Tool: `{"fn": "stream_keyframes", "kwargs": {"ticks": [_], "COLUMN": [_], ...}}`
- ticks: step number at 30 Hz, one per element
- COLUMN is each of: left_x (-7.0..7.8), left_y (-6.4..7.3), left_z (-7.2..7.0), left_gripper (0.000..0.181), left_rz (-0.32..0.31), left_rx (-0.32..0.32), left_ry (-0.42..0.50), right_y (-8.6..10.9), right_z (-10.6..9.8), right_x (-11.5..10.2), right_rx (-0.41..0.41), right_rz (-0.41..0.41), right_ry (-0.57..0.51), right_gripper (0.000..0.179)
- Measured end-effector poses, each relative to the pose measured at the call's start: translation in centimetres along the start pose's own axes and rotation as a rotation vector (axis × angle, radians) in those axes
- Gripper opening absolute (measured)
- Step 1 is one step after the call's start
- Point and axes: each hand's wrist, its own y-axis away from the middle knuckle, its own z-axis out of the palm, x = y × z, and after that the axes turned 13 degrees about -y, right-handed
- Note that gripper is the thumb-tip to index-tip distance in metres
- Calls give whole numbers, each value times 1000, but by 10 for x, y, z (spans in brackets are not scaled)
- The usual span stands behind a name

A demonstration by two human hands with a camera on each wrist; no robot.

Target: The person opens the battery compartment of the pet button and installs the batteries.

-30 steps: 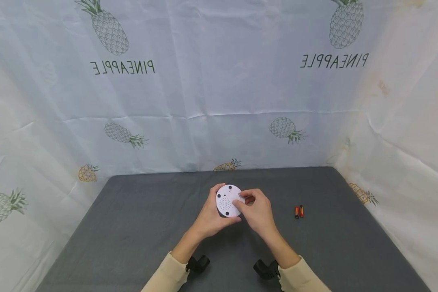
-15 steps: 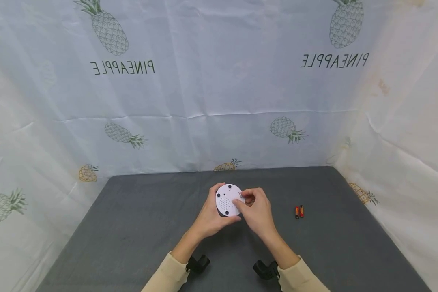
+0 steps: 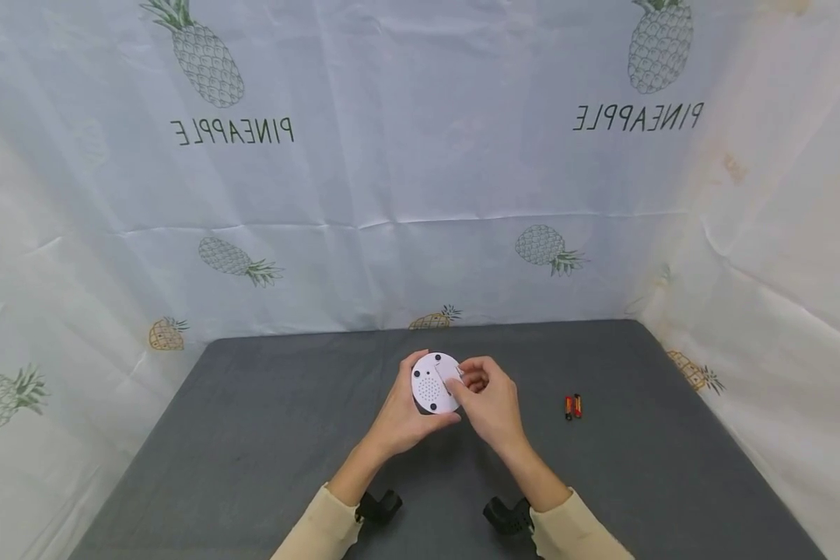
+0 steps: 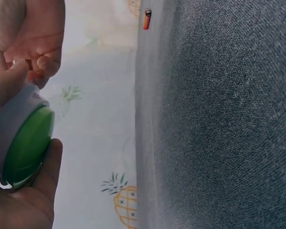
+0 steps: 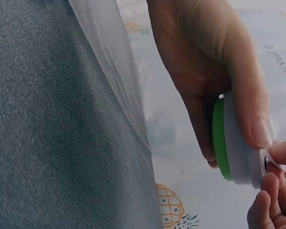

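Note:
A round white sound button (image 3: 427, 390) with speaker holes and small black feet is held up with its underside facing me. My left hand (image 3: 400, 416) grips it round the rim, thumb below and fingers above. Its green top (image 4: 31, 143) faces away and shows in the left wrist view. My right hand (image 3: 491, 400) pinches the edge of the white battery cover (image 3: 450, 373) between thumb and fingers. That cover stands tilted slightly off the underside; in the right wrist view a dark gap shows beneath it. The inside of the compartment is mostly hidden by fingers.
Two red and black batteries (image 3: 568, 407) lie side by side on the grey table (image 3: 266, 435), right of my hands. A white pineapple-print curtain (image 3: 392, 155) hangs behind the table and along both sides.
My right fingers have tipped the battery cover up from the underside and shifted slightly left. The left hand keeps its grip on the sound button. The batteries stay put.

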Motion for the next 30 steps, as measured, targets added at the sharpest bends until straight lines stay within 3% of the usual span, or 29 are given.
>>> {"fn": "stream_keyframes", "kwargs": {"ticks": [7,9,16,21,30], "left_x": [38,34,0,-6,-9], "left_y": [8,8,2,4,9], "left_z": [-18,-17,-5,-7,-10], "left_gripper": [99,100,109,108,108], "left_rz": [-17,-16,-3,15,1], "left_rx": [-9,-16,-3,2,0], "left_ry": [21,18,7,10,-23], "right_y": [-7,-9,-15,-20,-35], "right_z": [-8,-11,-24,-32,-46], "right_x": [6,8,14,18,34], "right_rx": [-9,-15,-58,-87,-70], "right_rz": [-19,-14,24,81,210], "right_ry": [-88,-100,-184,-221,-146], "right_gripper": [18,17,18,19,21]}}
